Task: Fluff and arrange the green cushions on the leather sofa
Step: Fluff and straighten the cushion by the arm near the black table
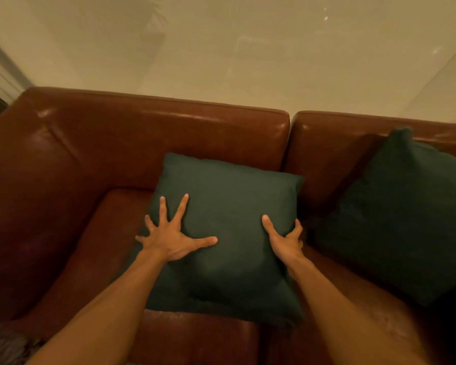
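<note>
My left fingers (181,208): spread wide and straight, pressed flat on the cloth; they grasp nothing.
My left hand (173,242): the palm lies on the lower left part of the front face of the near cushion (229,201).
My right fingers (296,231): curled round the right edge of this cushion, with the thumb on the front face, so they pinch the edge.
My right hand (284,243): at about the same height as the left one.
Near cushion: it stands between my two hands, leans back on the backrest (169,133) and has its lower edge on the seat (111,233).
Axis: it is almost square, so it has no real long axis; it is turned a little, and the top edge falls toward the right.
Second cushion (395,219): to the right, against the other back section, with a dark gap between the two; my right hand is nearer to it.
Next move, as I judge: to squeeze from both sides, the left hand must first slide outward to the left edge.
</note>
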Motion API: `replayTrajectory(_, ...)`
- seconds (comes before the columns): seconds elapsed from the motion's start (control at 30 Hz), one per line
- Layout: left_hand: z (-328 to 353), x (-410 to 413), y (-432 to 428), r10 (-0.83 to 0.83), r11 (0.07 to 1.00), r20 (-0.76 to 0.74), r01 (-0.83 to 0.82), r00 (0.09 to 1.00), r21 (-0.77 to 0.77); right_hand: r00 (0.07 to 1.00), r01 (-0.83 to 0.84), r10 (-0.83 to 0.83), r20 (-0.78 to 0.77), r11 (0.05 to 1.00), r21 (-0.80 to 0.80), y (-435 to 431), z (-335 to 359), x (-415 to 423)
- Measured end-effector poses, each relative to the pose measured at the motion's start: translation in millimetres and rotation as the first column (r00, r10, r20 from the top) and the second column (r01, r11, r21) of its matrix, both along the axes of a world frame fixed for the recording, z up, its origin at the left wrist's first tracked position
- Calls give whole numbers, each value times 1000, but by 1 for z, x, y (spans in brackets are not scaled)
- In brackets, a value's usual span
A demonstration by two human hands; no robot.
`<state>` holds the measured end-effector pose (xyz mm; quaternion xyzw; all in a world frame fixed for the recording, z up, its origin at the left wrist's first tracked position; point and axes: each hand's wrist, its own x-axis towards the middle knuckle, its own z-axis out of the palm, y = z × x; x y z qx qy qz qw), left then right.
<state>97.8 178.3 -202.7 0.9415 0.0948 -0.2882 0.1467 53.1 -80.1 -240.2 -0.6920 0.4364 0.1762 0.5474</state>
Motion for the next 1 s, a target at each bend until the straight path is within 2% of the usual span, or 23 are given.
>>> replayTrajectory(0.1,-7,4,9,177,980,32,-173,984,-94,996,82,-83,21,995,51,0,-8,4)
replayTrajectory(0.2,-14,13,20,334,931,-13,-332,942,-150,992,120,-121,22,992,42,1,-10,3)
replayTrajectory(0.4,-22,20,32,480,829,-70,-478,874,-290,992,93,-88,86,994,-57,3,-1,-1)
replayTrajectory(0.53,-15,20,44,534,721,-89,-508,841,-472,980,95,-75,182,990,-104,12,11,-3)
replayTrajectory(0.73,-7,-2,61,664,538,-100,-567,741,-623,953,-5,61,297,983,-184,37,43,12)
replayTrajectory(0.9,-14,-31,88,806,330,-128,-619,578,-713,879,-139,257,401,944,-301,74,71,35)
replayTrajectory(1.0,-15,-45,113,860,237,-144,-634,489,-736,823,-197,366,433,901,-387,109,86,53)
